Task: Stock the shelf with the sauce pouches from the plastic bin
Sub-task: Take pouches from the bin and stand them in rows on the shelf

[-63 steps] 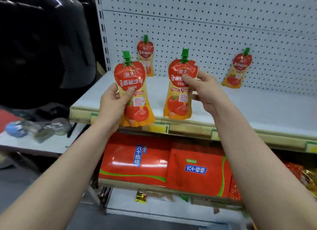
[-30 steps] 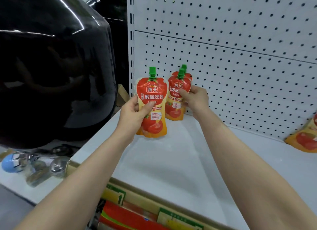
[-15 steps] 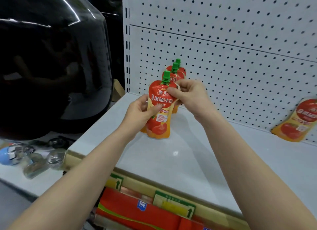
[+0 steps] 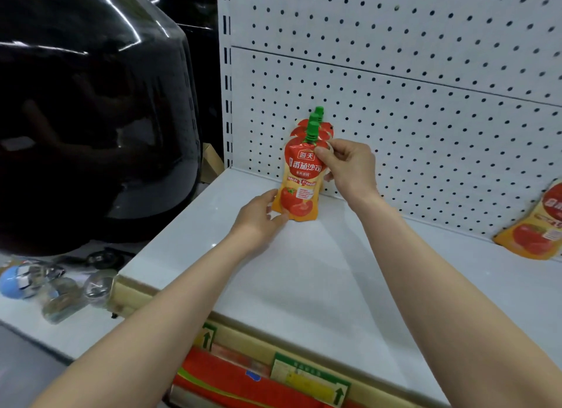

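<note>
A red and orange tomato sauce pouch (image 4: 299,179) with a green cap stands upright at the back left of the white shelf (image 4: 304,280). It leans on two more pouches (image 4: 322,127) stacked behind it against the pegboard; only their tops and caps show. My right hand (image 4: 346,167) pinches the front pouch's top right corner. My left hand (image 4: 261,219) holds its bottom left corner on the shelf. Another pouch (image 4: 538,225) leans on the pegboard at the far right. The plastic bin is out of view.
A large glossy black object (image 4: 91,112) stands left of the shelf. Below it a white ledge carries a blue ball (image 4: 15,283) and small clear jars (image 4: 94,286). Red packages (image 4: 231,383) fill the shelf underneath, behind price tags (image 4: 310,380).
Both hands carried pouches from the shelf's front edge to the back left. The right hand's pouch went behind first; the left hand's pouch now stands in front, and my left hand slid down to its base.
</note>
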{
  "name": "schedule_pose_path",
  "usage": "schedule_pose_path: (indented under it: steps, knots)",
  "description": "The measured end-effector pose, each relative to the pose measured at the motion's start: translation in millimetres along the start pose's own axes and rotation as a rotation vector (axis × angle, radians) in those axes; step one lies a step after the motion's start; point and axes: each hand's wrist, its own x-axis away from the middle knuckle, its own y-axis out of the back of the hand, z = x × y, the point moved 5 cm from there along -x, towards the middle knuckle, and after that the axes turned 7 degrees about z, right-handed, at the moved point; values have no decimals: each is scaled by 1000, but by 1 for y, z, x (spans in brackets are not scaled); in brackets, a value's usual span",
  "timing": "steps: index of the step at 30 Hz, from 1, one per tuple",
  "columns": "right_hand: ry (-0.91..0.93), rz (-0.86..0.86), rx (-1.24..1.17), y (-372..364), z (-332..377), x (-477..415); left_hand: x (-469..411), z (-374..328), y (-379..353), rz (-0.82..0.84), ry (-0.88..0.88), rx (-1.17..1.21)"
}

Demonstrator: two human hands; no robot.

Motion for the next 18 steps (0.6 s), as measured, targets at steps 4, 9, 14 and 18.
schedule_pose_path:
  steps: [4, 9, 14, 18]
  knots:
    - [37, 10, 18, -5, -6, -5, -3, 3, -3, -16, 26, 51]
    - [50, 47, -2, -7, -8, -7, -5, 7, -4, -29, 17, 76]
    - [77, 89, -16, -10, -9, -4, -5, 9, -5, -38, 31, 56]
    - [96, 120, 10, -8, -7, -3, -3, 10, -2, -43, 46, 38]
